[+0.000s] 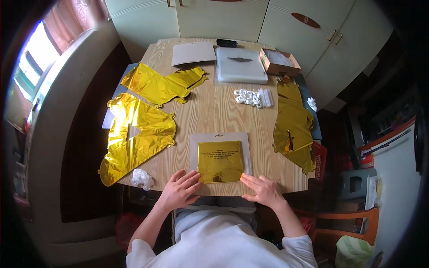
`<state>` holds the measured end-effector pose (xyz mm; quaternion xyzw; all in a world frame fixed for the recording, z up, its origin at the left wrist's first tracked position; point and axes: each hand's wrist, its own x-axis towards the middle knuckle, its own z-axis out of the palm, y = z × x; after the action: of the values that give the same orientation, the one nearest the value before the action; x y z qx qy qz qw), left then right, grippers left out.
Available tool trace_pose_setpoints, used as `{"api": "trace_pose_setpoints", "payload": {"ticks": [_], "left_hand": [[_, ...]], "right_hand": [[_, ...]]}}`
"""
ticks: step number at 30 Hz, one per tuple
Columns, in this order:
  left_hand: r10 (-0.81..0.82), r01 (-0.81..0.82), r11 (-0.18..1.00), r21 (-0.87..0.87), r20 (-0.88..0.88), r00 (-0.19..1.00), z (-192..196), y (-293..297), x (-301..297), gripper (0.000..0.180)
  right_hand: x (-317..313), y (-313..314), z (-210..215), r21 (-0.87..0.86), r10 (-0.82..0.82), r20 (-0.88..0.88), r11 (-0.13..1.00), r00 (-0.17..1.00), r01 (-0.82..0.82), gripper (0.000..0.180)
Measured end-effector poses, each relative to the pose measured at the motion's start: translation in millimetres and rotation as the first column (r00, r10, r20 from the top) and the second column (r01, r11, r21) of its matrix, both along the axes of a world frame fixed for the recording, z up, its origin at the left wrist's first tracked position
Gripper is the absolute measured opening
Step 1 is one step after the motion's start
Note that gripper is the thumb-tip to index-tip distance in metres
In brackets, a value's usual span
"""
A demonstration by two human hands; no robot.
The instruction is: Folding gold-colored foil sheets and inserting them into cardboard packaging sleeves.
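Wooden table (214,111) w/ pale grain, rounded corners; the near edge runs just under both hands, and the middle strip from the packet up toward the far stack is bare wood, the most open room. Left hand (179,190) lies flat, fingers spread, fingertips on the lower left corner of a clear flat packet (220,158) w/ grey backing card and a folded gold foil square inside; right hand (263,190) flat too, fingers together, touching the packet's lower right corner. Neither hand grips anything. Packet sits at the near edge, centred in front of the person. Left side: two crinkly, shiny gold foil balloon shapes (136,138), flat, uninflated, one reaching the table's left edge. A crumpled white wad (142,178) lies near the left hand. Right edge: more gold foil pieces (292,123) draped partly over the side. Mid-table: small white plastic rings and strips (252,97). Far end: stack of clear sleeves (241,64), grey card (193,52), open cardboard box (279,61), contents unclear. Cream cabinets (223,18) behind.
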<state>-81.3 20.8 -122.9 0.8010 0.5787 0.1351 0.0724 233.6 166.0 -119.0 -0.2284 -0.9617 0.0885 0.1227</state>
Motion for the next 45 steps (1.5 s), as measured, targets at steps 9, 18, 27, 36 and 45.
{"api": "trace_pose_setpoints", "payload": {"ticks": [9, 18, 27, 36, 45], "left_hand": [[0.017, -0.031, 0.985, 0.169, 0.084, 0.996, -13, -7, 4, 0.024], [0.133, -0.194, 0.964, 0.182, 0.305, 0.943, -18, -11, 11, 0.009], [0.198, -0.281, 0.938, 0.201, 0.356, 0.913, -22, -9, 18, 0.008], [0.316, -0.411, 0.875, 0.256, 0.342, 0.885, -26, -3, 27, 0.012], [0.425, -0.488, 0.851, 0.193, 0.292, 0.857, -22, -2, 36, 0.012]], "right_hand": [[3, -6, 3, 0.020, 0.046, 0.014, 0.999, 0.999, -0.046, 0.057], [-1, -13, 0, -0.008, -0.020, -0.132, 1.000, 0.991, 0.019, 0.040], [-3, -8, -5, -0.022, -0.094, -0.236, 0.996, 0.967, 0.091, 0.020], [-15, -8, -23, -0.051, -0.163, -0.393, 0.986, 0.905, 0.156, 0.019], [-26, -16, -32, -0.085, -0.289, -0.373, 0.957, 0.882, 0.278, 0.024]]}}
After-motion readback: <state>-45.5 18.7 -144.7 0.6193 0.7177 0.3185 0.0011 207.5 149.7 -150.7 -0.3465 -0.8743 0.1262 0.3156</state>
